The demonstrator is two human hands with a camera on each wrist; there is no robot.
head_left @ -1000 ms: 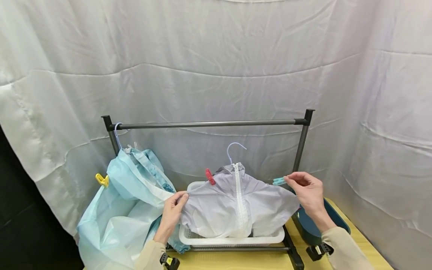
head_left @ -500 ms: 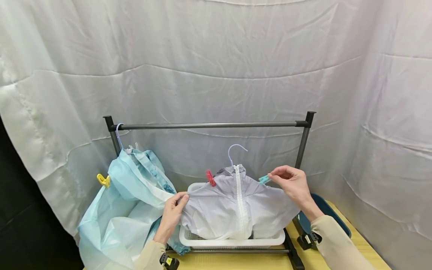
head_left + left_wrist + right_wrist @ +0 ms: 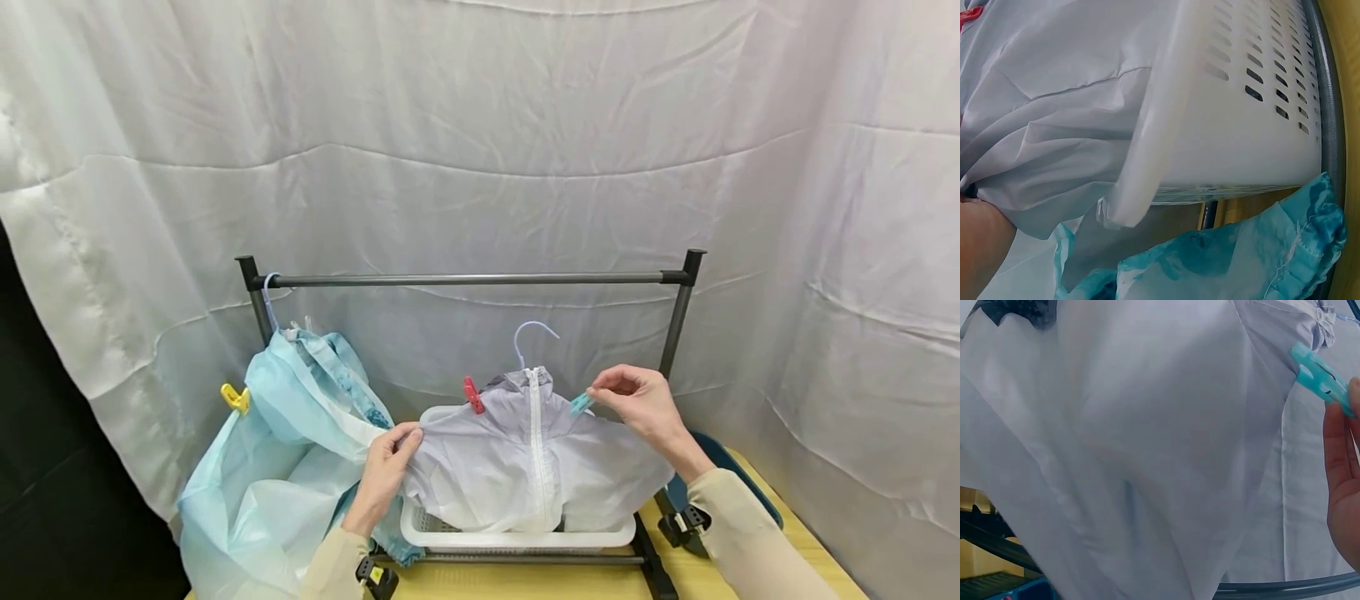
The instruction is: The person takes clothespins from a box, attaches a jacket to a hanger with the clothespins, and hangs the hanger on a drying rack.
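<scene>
White wrinkled curtain fills the backdrop behind a dark metal garment rail [image 3: 472, 278] standing on a yellow wooden worktop [image 3: 525, 579]. Left hand [image 3: 386, 471] pinches the sleeve edge of a pale grey zip-front jacket [image 3: 525, 458] on a white wire hanger [image 3: 534, 335], held over a white slotted plastic basket [image 3: 517, 535]. Right hand [image 3: 637, 404] grips a teal plastic clothes peg [image 3: 580, 404] w/ fingertips, peg touching the jacket's shoulder nr collar. Red plastic peg [image 3: 472, 394] sits clipped on the opposite shoulder. Light blue garment [image 3: 292, 450] hangs at rail's left end, yellow peg [image 3: 236, 397] beside it.
</scene>
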